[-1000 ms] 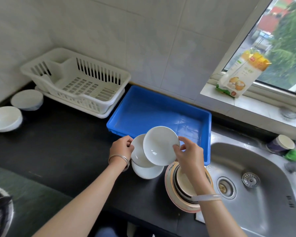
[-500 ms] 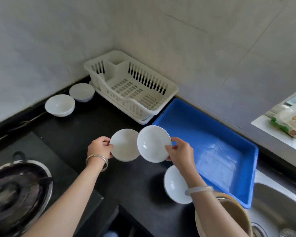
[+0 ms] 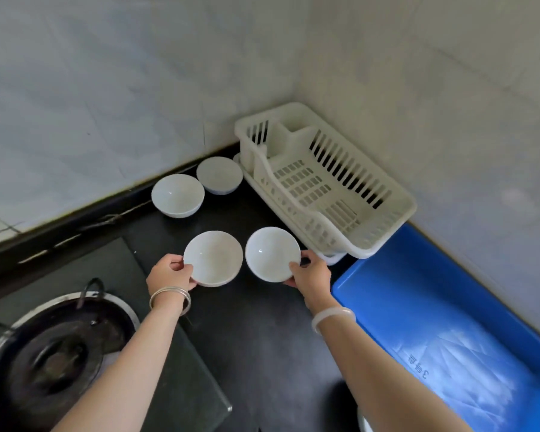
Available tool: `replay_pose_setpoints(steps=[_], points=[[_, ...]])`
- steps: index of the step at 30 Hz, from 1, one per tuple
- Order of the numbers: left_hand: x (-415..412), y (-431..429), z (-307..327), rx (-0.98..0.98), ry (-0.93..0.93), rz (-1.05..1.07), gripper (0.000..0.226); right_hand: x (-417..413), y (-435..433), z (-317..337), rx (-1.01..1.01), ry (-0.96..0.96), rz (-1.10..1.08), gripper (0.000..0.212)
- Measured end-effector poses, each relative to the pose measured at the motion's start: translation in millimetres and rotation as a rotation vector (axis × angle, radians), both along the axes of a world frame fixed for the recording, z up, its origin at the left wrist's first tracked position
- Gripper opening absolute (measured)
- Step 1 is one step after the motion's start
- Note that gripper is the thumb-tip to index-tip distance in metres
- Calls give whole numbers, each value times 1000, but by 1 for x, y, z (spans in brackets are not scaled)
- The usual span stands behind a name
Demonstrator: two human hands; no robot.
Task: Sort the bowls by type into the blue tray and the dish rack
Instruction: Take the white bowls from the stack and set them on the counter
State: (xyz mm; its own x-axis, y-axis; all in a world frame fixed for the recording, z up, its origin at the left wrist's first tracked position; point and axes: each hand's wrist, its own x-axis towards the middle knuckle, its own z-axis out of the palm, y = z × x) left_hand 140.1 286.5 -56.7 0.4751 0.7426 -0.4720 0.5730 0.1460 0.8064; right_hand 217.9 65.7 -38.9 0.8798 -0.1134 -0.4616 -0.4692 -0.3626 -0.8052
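two white bowls are in the air at once, one per hand — the left hand (image 3: 171,272) pinches the shallower bowl (image 3: 213,257) at its 8 o'clock rim, thumb over the lip and fingers underneath, and the right hand (image 3: 310,273) holds the deeper bowl (image 3: 272,253) the same way at its 4 o'clock edge. both hang above the black counter (image 3: 262,338), their rims close together but apart. the white dish rack (image 3: 396,210) lies at 1 o'clock from the hands against the wall, nothing in it, and the blue tray (image 3: 449,300) runs off toward 4 o'clock, also bare. two more bowls wait at 11 o'clock near the wall: a deep one (image 3: 177,195) and a flatter one (image 3: 219,175) just beside the rack. the main risk i see is the one-point rim grip — glazed ware held by a single edge may tip or slide out, and a drop onto stone would likely chip it. the near rims could also knock if either wrist turns inward. since the bowls look alike from above, a mix-up of types is easy. the stove burner (image 3: 49,353) at 8 o'clock sits close to the left forearm.
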Motion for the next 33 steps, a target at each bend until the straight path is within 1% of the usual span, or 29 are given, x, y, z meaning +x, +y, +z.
replay_pose_setpoints(steps=[4, 9, 13, 16, 20, 21, 24, 27, 33], points=[[12, 13, -7, -32, -16, 53, 18, 21, 31, -8, 41, 23, -48, 23], [19, 23, -12, -72, -42, 108, 16, 38, 54, -16, 49, 45, -60, 23], [22, 27, -16, -128, -97, 139, 16, 42, 60, -23, 61, 93, -92, 25], [23, 27, -19, -180, -130, 142, 21, 44, 63, -26, 86, 111, -116, 30], [22, 23, -22, -428, -176, 180, 37, 38, 63, -31, 214, 145, -142, 42], [21, 22, -23, -459, -186, 196, 39, 34, 63, -33, 256, 155, -146, 45], [22, 18, -23, -492, -221, 252, 39, 28, 64, -39, 345, 166, -180, 51], [26, 14, -21, -533, -283, 313, 39, 34, 72, -38, 396, 149, -209, 50], [28, 10, -22, -574, -339, 335, 38, 55, 93, -35, 411, 156, -198, 48]])
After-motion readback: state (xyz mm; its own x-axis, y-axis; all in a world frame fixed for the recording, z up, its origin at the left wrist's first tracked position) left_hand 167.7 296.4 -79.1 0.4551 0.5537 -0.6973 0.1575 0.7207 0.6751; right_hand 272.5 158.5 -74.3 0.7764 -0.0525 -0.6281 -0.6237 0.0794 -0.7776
